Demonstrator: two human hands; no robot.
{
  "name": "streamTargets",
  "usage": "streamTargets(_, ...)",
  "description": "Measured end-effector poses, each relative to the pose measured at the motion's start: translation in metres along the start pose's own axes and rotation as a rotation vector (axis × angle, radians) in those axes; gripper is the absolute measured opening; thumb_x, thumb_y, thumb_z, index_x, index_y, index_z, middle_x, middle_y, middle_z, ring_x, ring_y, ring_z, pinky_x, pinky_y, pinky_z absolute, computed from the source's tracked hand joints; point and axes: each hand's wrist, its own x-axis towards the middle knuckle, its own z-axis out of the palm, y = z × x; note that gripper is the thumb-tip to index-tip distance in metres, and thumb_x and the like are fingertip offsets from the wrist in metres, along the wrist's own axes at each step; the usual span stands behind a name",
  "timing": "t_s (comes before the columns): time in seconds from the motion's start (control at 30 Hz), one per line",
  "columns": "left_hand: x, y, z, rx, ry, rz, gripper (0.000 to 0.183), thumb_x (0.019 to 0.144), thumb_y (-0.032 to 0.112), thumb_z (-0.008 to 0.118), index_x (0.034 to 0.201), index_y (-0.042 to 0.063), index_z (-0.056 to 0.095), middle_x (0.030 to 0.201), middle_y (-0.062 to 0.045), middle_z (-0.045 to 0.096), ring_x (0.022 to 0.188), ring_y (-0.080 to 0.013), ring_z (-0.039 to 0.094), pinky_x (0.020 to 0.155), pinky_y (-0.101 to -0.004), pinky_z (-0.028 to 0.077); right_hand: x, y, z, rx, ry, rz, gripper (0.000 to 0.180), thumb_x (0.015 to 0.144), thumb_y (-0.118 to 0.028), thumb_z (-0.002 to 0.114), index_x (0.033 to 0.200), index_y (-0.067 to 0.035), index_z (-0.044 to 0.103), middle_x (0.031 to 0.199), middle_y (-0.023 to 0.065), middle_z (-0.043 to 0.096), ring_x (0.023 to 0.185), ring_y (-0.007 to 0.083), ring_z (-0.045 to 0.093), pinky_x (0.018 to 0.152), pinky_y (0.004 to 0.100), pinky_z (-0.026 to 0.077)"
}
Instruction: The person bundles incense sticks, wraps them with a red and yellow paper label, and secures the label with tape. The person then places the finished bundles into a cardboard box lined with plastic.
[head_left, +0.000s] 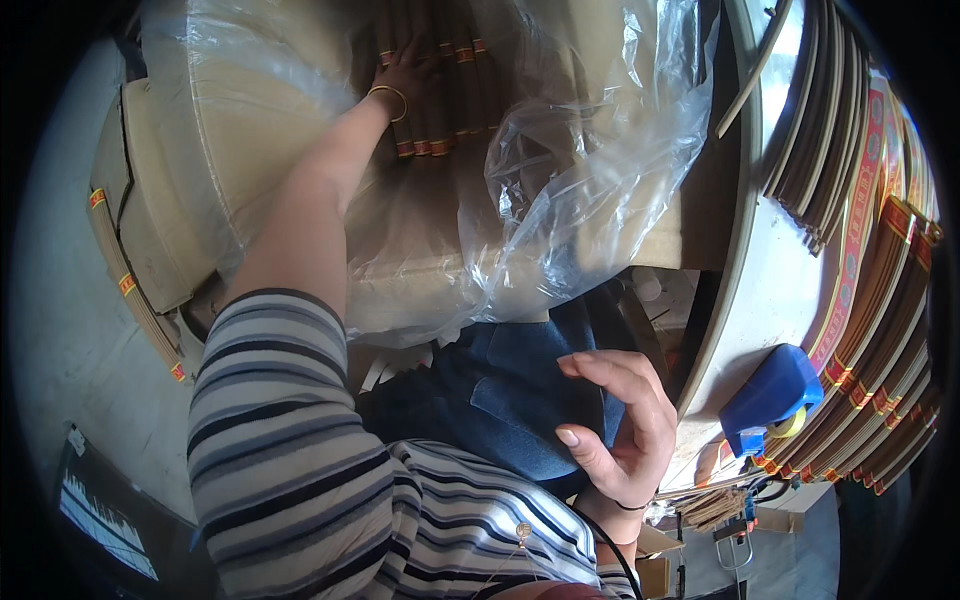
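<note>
My left hand (412, 79), a bangle on its wrist, reaches down into a cardboard box (405, 292) lined with a clear plastic bag (570, 225). It rests on bundles of thin brown sticks (469, 86) wrapped with red and yellow bands, lying side by side inside. Shadow hides the fingertips, so whether they grip a bundle cannot be told. Over my lap, my right hand (634, 420) is raised with thumb and fingers apart and nothing between them.
At right, a table holds loose sticks (817, 120), a red printed strip (855, 232), a blue tape dispenser (772, 397) and many banded bundles (885, 315). A banded bundle (131, 285) lies on the floor at left, beside a cardboard flap (161, 217).
</note>
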Motion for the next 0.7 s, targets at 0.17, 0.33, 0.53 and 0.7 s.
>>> streamTargets(0.17,0.004,-0.040,-0.074,-0.024,-0.263,-0.074,0.042,0.091,0.029,0.052,0.129,0.011,0.059,0.142,-0.013,0.049,0.134,-0.0343,0.041,0.107,-0.0413,0.040,-0.097,-0.029,-0.077,-0.420,0.570,-0.567,0.034,0.094,-0.033,0.060,0.113,-0.004,0.059,0.094,0.0121,0.060,0.079,0.0226,0.061,0.067,0.0302,0.049)
streamTargets(0.33,-0.029,-0.030,-0.162,-0.821,0.002,-0.150,0.041,0.097,0.030,0.046,0.130,0.008,0.056,0.123,-0.016,0.063,0.118,-0.0292,0.056,0.099,-0.0393,0.043,-0.155,-0.034,-0.237,-1.383,0.967,-0.194,0.039,0.095,-0.023,0.061,0.129,-0.004,0.055,0.134,0.0108,0.053,0.122,0.0255,0.052,0.102,0.0399,0.045)
streamTargets(0.53,-0.121,0.026,-0.244,-1.249,0.013,0.088,0.036,0.103,0.030,0.045,0.133,0.013,0.056,0.131,0.000,0.058,0.122,-0.0122,0.051,0.101,-0.0319,0.039,-0.139,0.012,-0.332,-1.554,0.976,0.021,0.101,0.076,-0.060,0.072,0.149,-0.008,0.027,0.155,0.0204,0.022,0.143,0.0376,0.021,0.118,0.0461,0.020)
streamTargets(0.7,-0.183,0.087,-0.284,-1.108,0.279,0.419,0.028,0.099,0.017,0.052,0.122,0.002,0.060,0.126,-0.008,0.060,0.115,-0.0153,0.055,0.097,-0.0286,0.044,-0.143,0.041,-0.362,-1.494,1.027,0.154,0.103,0.078,-0.070,0.062,0.150,-0.006,0.026,0.156,0.0205,0.021,0.144,0.0370,0.020,0.118,0.0440,0.020)
